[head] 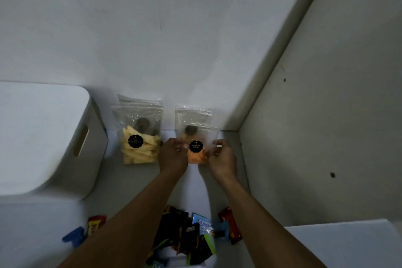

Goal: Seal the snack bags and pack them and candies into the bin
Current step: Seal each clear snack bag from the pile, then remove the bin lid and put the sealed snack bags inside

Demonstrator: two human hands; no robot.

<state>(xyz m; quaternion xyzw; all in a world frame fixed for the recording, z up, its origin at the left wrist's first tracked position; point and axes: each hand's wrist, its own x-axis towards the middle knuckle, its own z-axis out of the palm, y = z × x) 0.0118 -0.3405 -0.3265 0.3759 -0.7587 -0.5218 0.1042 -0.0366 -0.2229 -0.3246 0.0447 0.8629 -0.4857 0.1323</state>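
Note:
I hold a clear snack bag [196, 150] with orange chips and a black round label between both hands, upright near the back wall. My left hand [173, 155] pinches its left edge and my right hand [221, 156] pinches its right edge. Behind it another clear bag [192, 115] leans on the wall. To the left stand clear bags of yellow sticks [139, 137], stacked against the wall. The white bin [43, 137] with a handle slot sits at the left. A heap of wrapped candies [189, 237] lies close to me, between my forearms.
A grey side wall [326, 115] rises on the right. A white box corner [343, 246] shows at the lower right. A blue clip [72, 237] and a red-yellow wrapper [95, 223] lie at the lower left, a red wrapper [230, 224] to the right of the heap.

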